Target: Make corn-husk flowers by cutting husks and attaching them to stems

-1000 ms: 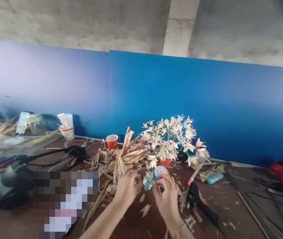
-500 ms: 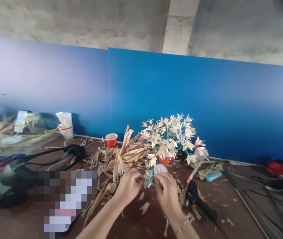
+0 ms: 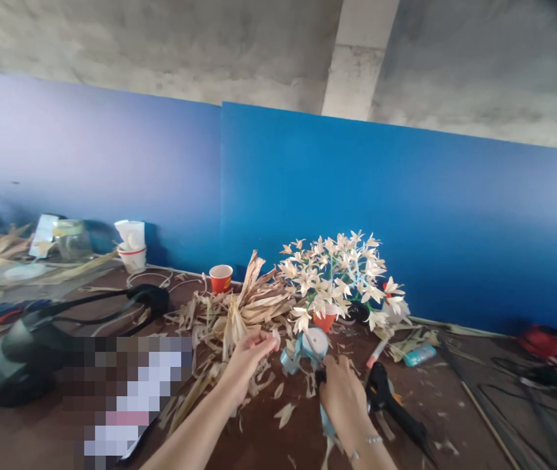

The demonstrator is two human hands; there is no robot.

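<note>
Pale, its long axis near twelve-to-six, a husk-like scrap [image 3: 276,339] sits pinched in the left hand [image 3: 252,354], at ten o'clock from the right hand [image 3: 343,390], which curls by a dark handle [image 3: 321,376], grip unclear.

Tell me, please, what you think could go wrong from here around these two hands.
The small pale piece at the left hand's fingertips might slip and get lost among the similar loose scraps.
The right hand is close to the black gun-shaped tool and could knock it.
The white flowers spread well wider than the red cup below them, so a bump might disturb them.
</note>
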